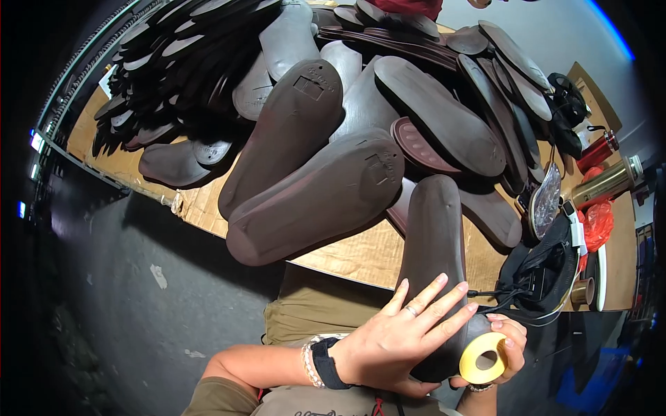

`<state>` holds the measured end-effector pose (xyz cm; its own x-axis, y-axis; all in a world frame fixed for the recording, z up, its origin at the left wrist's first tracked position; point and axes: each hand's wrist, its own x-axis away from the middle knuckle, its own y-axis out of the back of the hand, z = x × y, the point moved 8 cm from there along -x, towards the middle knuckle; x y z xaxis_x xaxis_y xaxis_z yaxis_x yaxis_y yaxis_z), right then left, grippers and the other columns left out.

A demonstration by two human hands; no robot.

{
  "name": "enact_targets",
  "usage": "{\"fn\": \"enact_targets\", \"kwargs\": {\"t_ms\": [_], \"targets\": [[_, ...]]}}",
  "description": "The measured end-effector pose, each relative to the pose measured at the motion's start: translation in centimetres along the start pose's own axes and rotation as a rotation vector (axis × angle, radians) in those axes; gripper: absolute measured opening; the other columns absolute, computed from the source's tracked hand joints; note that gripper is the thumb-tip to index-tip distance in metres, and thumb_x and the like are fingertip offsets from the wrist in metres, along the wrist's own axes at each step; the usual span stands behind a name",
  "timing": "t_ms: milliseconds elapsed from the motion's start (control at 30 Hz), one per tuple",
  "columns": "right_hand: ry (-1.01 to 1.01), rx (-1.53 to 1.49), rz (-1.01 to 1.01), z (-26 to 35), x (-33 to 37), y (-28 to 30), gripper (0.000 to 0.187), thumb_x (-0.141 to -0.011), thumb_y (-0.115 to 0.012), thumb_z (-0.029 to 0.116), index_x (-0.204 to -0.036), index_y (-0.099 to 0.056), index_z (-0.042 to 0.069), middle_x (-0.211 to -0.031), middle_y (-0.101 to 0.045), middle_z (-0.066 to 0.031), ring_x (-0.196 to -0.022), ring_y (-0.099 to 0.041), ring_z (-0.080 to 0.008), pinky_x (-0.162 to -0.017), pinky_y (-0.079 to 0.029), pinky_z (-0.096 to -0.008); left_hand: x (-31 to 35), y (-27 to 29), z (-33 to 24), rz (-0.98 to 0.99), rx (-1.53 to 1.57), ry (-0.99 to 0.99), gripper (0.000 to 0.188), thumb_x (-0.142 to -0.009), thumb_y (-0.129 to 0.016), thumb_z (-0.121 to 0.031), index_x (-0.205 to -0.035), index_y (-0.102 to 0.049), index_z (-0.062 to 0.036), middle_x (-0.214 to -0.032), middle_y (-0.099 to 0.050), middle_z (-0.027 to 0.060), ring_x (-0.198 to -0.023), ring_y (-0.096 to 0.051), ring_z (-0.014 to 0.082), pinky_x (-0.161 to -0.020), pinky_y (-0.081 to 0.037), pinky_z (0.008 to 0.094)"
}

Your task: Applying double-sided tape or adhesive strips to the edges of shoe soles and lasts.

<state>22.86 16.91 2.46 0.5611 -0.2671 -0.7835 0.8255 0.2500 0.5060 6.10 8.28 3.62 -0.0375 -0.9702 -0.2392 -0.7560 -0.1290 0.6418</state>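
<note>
A dark brown shoe sole (433,225) slants down from the table's front edge toward my body. My left hand (409,336) lies across its lower part, fingers spread and flat on the surface, a ring on one finger. At the sole's near end, my right hand (515,344) is closed around a roll of yellow tape (472,357). The roll's round face points toward me, and it covers part of the sole's end. Beyond my hands, a large brown sole (316,197) lies aslant over the table edge, with another brown sole (288,128) behind it.
Dark soles (180,76) are heaped at the back left of the cardboard-covered table (347,263). More soles (444,114) overlap in the middle. At right are a black bag (544,270), a gold flask (607,184), a red flask (598,149) and a red plastic bag (598,225).
</note>
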Motion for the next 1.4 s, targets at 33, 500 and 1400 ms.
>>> {"fn": "enact_targets", "kwargs": {"t_ms": [33, 500, 1400], "targets": [[-0.006, -0.007, -0.011, -0.2, 0.2, 0.1, 0.106, -0.073, -0.069, 0.084, -0.138, -0.041, 0.006, -0.106, -0.059, -0.0170, -0.093, -0.060, -0.0304, -0.079, -0.059, -0.0446, -0.2, -0.1, -0.1, 0.004, 0.000, 0.002, 0.108, -0.068, -0.086, -0.046, -0.157, -0.040, -0.0046, -0.161, -0.037, 0.0245, -0.148, -0.035, 0.0476, -0.108, -0.039, 0.0690], [-0.104, 0.034, -0.066, -2.1, 3.0, 0.7, 0.112, -0.071, -0.071, 0.084, -0.140, -0.041, 0.002, -0.106, -0.061, -0.0185, -0.092, -0.062, -0.0314, -0.080, -0.057, -0.0440, -2.0, -2.2, -0.9, 0.033, -0.331, -0.007, 0.094, -0.077, -0.073, -0.057, -0.147, -0.047, -0.0003, -0.152, -0.049, 0.0239, -0.139, -0.049, 0.0437, -0.096, -0.049, 0.0677], [-0.113, -0.011, -0.072, -1.7, 0.6, -0.7, 0.108, -0.069, -0.078, 0.079, -0.137, -0.043, 0.004, -0.110, -0.061, -0.0188, -0.090, -0.065, -0.0304, -0.078, -0.056, -0.0416, -0.9, 1.7, 0.1, -0.126, -0.019, 0.127, 0.117, -0.061, -0.091, -0.040, -0.158, -0.037, -0.0029, -0.161, -0.035, 0.0272, -0.148, -0.039, 0.0440, -0.111, -0.038, 0.0652]]}}
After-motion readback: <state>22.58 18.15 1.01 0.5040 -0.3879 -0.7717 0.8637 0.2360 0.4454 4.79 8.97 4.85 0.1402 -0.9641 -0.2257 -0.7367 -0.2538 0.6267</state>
